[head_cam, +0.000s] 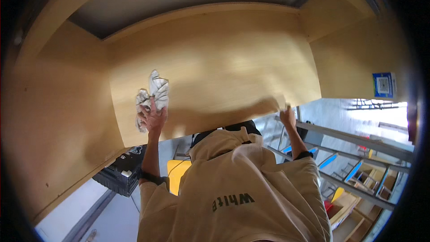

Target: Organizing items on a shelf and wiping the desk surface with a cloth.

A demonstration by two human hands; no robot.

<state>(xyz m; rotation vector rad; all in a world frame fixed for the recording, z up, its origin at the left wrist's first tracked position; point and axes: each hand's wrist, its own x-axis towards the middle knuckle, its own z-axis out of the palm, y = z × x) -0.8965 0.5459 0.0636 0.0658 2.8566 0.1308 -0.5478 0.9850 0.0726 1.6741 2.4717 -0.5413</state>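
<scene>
A crumpled, stained whitish cloth (160,90) lies on the bottom board of a light wooden cabinet compartment (215,64), near its left side. My left hand (154,116) rests on the cloth with its fingers spread, pressing it against the board. My right hand (288,116) is at the front edge of the same board, towards the right, its fingers closed around or against that edge; the exact grip is partly hidden.
Wooden side panels flank the board, the right one bearing a blue printed sticker (384,85). A metal ladder (352,164) stands at lower right. Below are a black case (121,171), a yellow chair seat (178,174) and wooden shelving (352,220).
</scene>
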